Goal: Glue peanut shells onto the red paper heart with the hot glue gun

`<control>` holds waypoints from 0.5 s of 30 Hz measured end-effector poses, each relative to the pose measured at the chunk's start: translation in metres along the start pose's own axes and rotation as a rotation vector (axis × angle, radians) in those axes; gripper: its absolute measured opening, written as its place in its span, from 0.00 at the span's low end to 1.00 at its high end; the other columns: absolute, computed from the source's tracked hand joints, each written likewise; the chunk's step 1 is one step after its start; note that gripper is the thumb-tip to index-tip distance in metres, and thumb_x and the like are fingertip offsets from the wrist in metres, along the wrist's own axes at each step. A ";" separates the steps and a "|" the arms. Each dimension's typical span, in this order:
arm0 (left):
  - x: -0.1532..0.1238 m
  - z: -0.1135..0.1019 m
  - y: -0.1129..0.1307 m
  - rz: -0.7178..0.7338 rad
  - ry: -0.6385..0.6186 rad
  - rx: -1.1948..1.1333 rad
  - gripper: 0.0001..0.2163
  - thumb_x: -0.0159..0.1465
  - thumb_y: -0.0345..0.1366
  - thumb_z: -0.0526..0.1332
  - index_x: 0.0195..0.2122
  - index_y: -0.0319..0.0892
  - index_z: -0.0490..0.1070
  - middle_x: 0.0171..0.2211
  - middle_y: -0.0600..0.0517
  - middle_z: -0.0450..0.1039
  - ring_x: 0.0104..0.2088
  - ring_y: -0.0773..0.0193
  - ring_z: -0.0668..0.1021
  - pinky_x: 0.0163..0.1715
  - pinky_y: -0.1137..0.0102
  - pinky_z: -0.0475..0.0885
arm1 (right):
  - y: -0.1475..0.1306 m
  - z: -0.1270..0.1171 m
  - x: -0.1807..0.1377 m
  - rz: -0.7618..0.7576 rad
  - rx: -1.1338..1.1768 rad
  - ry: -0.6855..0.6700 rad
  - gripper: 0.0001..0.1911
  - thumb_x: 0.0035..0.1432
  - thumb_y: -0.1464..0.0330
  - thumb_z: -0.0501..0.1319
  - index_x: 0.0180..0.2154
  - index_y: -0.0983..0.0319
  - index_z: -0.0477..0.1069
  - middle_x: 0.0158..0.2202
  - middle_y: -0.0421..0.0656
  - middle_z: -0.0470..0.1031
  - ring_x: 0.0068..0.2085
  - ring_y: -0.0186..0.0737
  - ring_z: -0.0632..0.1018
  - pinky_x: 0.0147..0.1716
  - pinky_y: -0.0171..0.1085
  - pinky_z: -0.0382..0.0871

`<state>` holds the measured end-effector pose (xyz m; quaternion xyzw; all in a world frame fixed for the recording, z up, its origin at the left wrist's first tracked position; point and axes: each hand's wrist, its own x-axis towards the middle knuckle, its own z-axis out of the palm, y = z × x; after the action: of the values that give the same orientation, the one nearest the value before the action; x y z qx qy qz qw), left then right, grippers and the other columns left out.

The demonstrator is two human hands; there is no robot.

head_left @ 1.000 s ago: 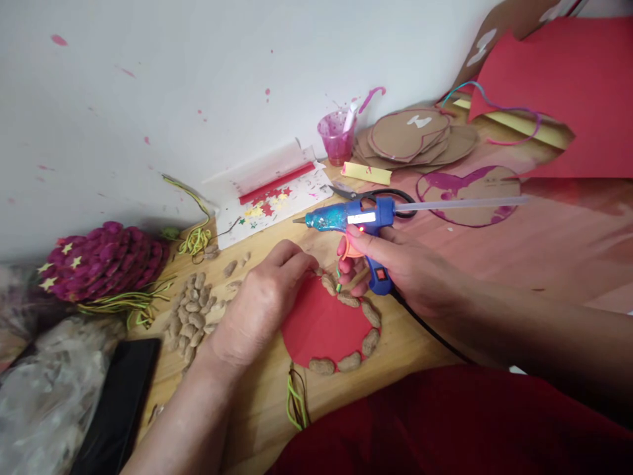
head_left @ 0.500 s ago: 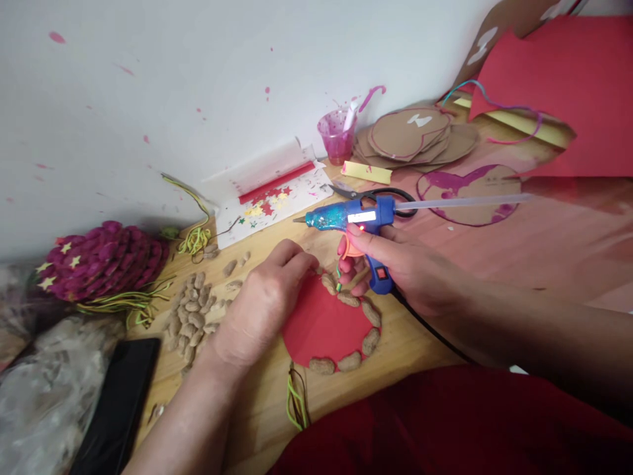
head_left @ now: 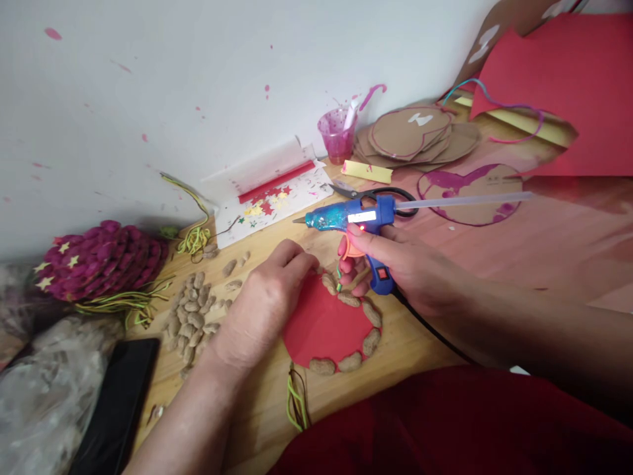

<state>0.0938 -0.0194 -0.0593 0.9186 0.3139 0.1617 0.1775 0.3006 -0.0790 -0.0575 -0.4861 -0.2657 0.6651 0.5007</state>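
A blue hot glue gun (head_left: 336, 216) is gripped in my right hand (head_left: 395, 257), its nozzle pointing left and a clear glue stick jutting from its back. Below it lies a red disc (head_left: 324, 323) edged along its right and lower rim with whole peanuts (head_left: 372, 342). My left hand (head_left: 274, 284) reaches over the disc's upper left part, its fingers pinched at the top rim on a peanut that they mostly hide. Yellow-green cords (head_left: 297, 399) stick out from the disc's lower edge. Loose peanuts (head_left: 192, 316) lie heaped to the left of my left hand.
Black-handled scissors (head_left: 359, 193) lie behind the glue gun. Farther back are a pink-stained cup (head_left: 337, 135), stacked cardboard discs (head_left: 408, 132) and star cutouts (head_left: 267, 201) on paper. To the left stand purple decorated pieces (head_left: 109, 257), a black phone-like slab (head_left: 116, 402) and a plastic bag (head_left: 49, 389).
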 end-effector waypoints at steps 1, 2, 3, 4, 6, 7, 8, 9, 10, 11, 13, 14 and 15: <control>0.000 0.000 0.000 -0.004 0.000 -0.003 0.11 0.68 0.25 0.58 0.45 0.48 0.75 0.44 0.51 0.71 0.40 0.64 0.77 0.39 0.74 0.72 | 0.000 0.000 0.000 0.003 0.003 0.002 0.17 0.62 0.55 0.67 0.30 0.60 0.70 0.26 0.42 0.74 0.25 0.35 0.76 0.22 0.33 0.73; 0.000 0.000 0.000 -0.007 -0.004 -0.003 0.11 0.68 0.25 0.58 0.45 0.48 0.75 0.44 0.51 0.71 0.40 0.64 0.77 0.39 0.75 0.72 | 0.000 0.000 0.000 0.004 0.006 0.005 0.17 0.61 0.55 0.67 0.30 0.60 0.70 0.26 0.42 0.74 0.25 0.35 0.76 0.22 0.33 0.73; 0.000 0.000 0.000 -0.007 -0.005 0.000 0.12 0.68 0.25 0.58 0.45 0.48 0.75 0.44 0.51 0.71 0.40 0.65 0.76 0.39 0.75 0.72 | 0.000 0.000 0.000 0.003 0.009 0.007 0.17 0.61 0.55 0.68 0.30 0.60 0.70 0.26 0.42 0.74 0.24 0.35 0.76 0.22 0.32 0.73; 0.000 0.000 0.000 -0.003 -0.005 0.004 0.12 0.68 0.25 0.58 0.45 0.48 0.75 0.44 0.51 0.71 0.40 0.65 0.76 0.39 0.75 0.71 | 0.000 0.000 0.000 0.002 0.010 0.006 0.17 0.61 0.55 0.67 0.30 0.60 0.70 0.26 0.41 0.74 0.24 0.35 0.76 0.22 0.32 0.73; 0.000 0.000 0.000 0.008 -0.007 0.026 0.12 0.68 0.24 0.58 0.44 0.47 0.75 0.44 0.50 0.71 0.40 0.65 0.76 0.38 0.75 0.71 | 0.000 0.000 0.000 -0.001 0.013 0.002 0.17 0.61 0.55 0.67 0.30 0.60 0.71 0.26 0.41 0.74 0.24 0.35 0.76 0.22 0.32 0.73; 0.000 0.000 0.001 0.015 -0.007 0.041 0.11 0.68 0.24 0.57 0.44 0.47 0.75 0.44 0.50 0.71 0.39 0.65 0.76 0.38 0.75 0.71 | 0.000 0.000 0.000 0.000 0.013 0.000 0.17 0.61 0.55 0.68 0.30 0.60 0.70 0.26 0.41 0.74 0.24 0.35 0.76 0.22 0.32 0.73; 0.000 0.000 0.001 0.023 -0.008 0.056 0.11 0.68 0.24 0.57 0.44 0.47 0.75 0.44 0.51 0.71 0.40 0.65 0.76 0.37 0.75 0.71 | 0.000 0.000 0.000 0.001 0.012 -0.001 0.17 0.61 0.55 0.68 0.30 0.60 0.70 0.26 0.41 0.74 0.24 0.35 0.77 0.22 0.33 0.73; 0.000 0.000 0.002 0.029 -0.008 0.069 0.11 0.69 0.25 0.57 0.44 0.46 0.75 0.43 0.51 0.70 0.39 0.66 0.76 0.37 0.76 0.71 | -0.001 0.001 0.000 0.005 0.008 0.001 0.17 0.62 0.55 0.67 0.30 0.60 0.70 0.25 0.41 0.74 0.24 0.35 0.77 0.22 0.33 0.73; 0.000 0.000 0.002 0.031 -0.013 0.080 0.11 0.69 0.25 0.57 0.45 0.46 0.74 0.43 0.51 0.70 0.39 0.66 0.76 0.37 0.76 0.72 | -0.001 0.001 -0.001 0.008 0.001 0.003 0.17 0.62 0.55 0.67 0.30 0.60 0.70 0.26 0.41 0.74 0.24 0.36 0.77 0.23 0.33 0.73; 0.000 0.000 0.003 0.033 -0.018 0.088 0.11 0.70 0.25 0.56 0.45 0.46 0.74 0.43 0.51 0.70 0.39 0.67 0.76 0.38 0.76 0.72 | -0.001 0.001 -0.001 0.008 -0.007 0.008 0.17 0.63 0.55 0.66 0.30 0.60 0.70 0.26 0.41 0.74 0.24 0.35 0.77 0.23 0.33 0.73; 0.000 0.000 0.004 0.029 -0.032 0.102 0.11 0.70 0.26 0.55 0.45 0.46 0.74 0.43 0.51 0.71 0.39 0.67 0.77 0.38 0.76 0.73 | -0.002 0.001 -0.002 0.004 -0.019 0.014 0.17 0.63 0.55 0.65 0.31 0.61 0.70 0.26 0.41 0.74 0.24 0.35 0.77 0.23 0.33 0.73; 0.000 -0.001 0.004 0.025 -0.035 0.110 0.11 0.71 0.26 0.55 0.46 0.46 0.74 0.44 0.51 0.71 0.39 0.67 0.77 0.38 0.76 0.73 | -0.003 0.001 -0.002 0.002 -0.022 0.016 0.17 0.63 0.55 0.65 0.31 0.61 0.70 0.26 0.41 0.75 0.25 0.35 0.77 0.23 0.33 0.73; 0.000 -0.002 0.004 0.019 -0.031 0.116 0.11 0.71 0.26 0.54 0.47 0.45 0.74 0.44 0.51 0.72 0.40 0.67 0.78 0.39 0.75 0.74 | -0.003 0.001 -0.003 0.002 -0.020 0.017 0.17 0.63 0.55 0.65 0.31 0.61 0.70 0.26 0.41 0.75 0.25 0.35 0.77 0.24 0.33 0.73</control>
<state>0.0951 -0.0223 -0.0561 0.9327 0.3111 0.1309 0.1272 0.3011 -0.0804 -0.0536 -0.4972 -0.2675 0.6588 0.4973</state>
